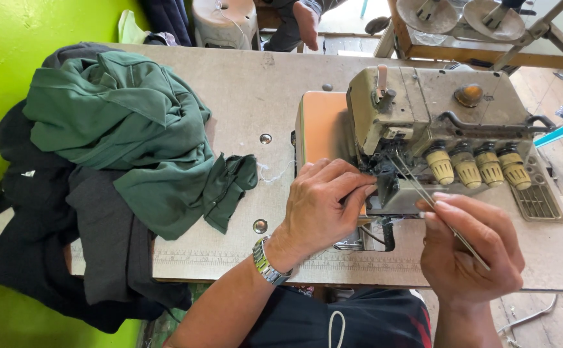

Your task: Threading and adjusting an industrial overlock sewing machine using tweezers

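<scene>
Grey-beige metal, worn and scuffed, makes up the boxy sewing machine (436, 122) that stands on the right part of the table (242, 96), with four ribbed cream knobs (478, 166) in a row along its front and an orange-tan flat plate (320, 125) just to its left. The left hand (323, 203), with a steel link watch (267, 263) on its wrist, reaches in at the machine's needle area, its fingers (352, 183) bunched together and pressed against the dark metal parts there; whether they pinch a thread cannot be told. The right hand (471, 254) holds thin metal tweezers (433, 203), its fingers clamped on the shaft, and the slim tips slant up and left into the same spot under the machine head. A wisp of white thread (270, 173) lies on the table near the plate. Farther left, well apart from both hands, a rumpled heap of green cloth (133, 129) rests on darker grey and black cloth (56, 238) that spills over the table's near edge. Bright green wall (4, 45) borders the left side.
</scene>
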